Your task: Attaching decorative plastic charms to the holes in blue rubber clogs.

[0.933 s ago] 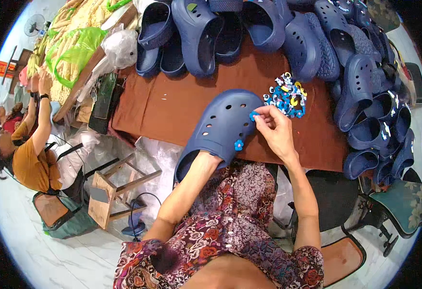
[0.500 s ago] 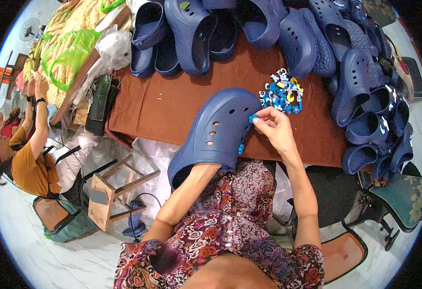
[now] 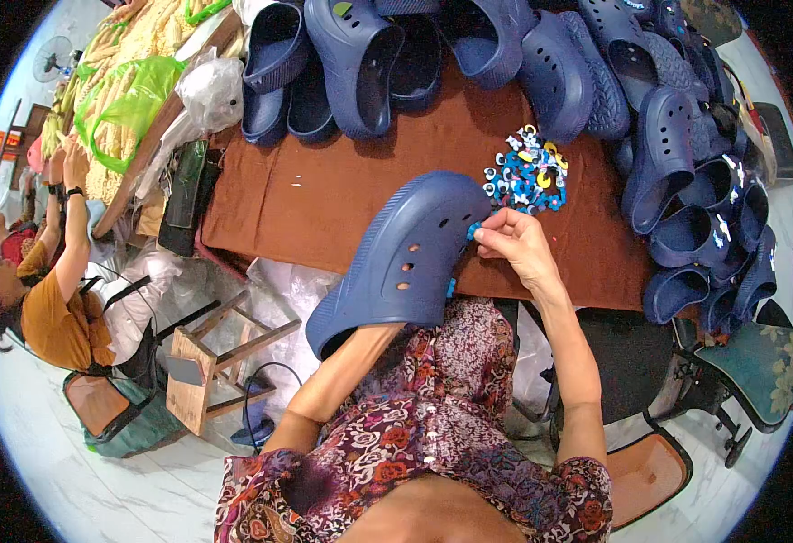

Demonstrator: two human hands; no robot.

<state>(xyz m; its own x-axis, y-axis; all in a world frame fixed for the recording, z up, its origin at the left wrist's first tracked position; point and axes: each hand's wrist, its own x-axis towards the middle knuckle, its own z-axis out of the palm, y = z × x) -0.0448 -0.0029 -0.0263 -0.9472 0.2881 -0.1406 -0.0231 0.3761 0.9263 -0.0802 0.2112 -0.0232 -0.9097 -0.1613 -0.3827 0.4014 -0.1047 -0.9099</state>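
Note:
A dark blue foam clog (image 3: 410,258) with holes in its upper is tilted over the near edge of the brown table (image 3: 324,204). My left hand is hidden inside the clog, holding it from within; only the forearm shows below it. My right hand (image 3: 516,246) pinches a small blue charm (image 3: 474,230) against the clog's side. A second blue charm (image 3: 451,288) sits lower on the clog. A pile of small blue, white and yellow charms (image 3: 525,172) lies on the table just beyond my right hand.
Many dark blue clogs are heaped along the table's far edge (image 3: 360,54) and right side (image 3: 686,181). A person in an orange shirt (image 3: 57,299) works at the left near a small wooden stool (image 3: 211,362). A green cushioned chair (image 3: 759,362) stands at the right.
The clog has tipped up and shifted slightly left in my grip. My right hand stays at its side with the charm.

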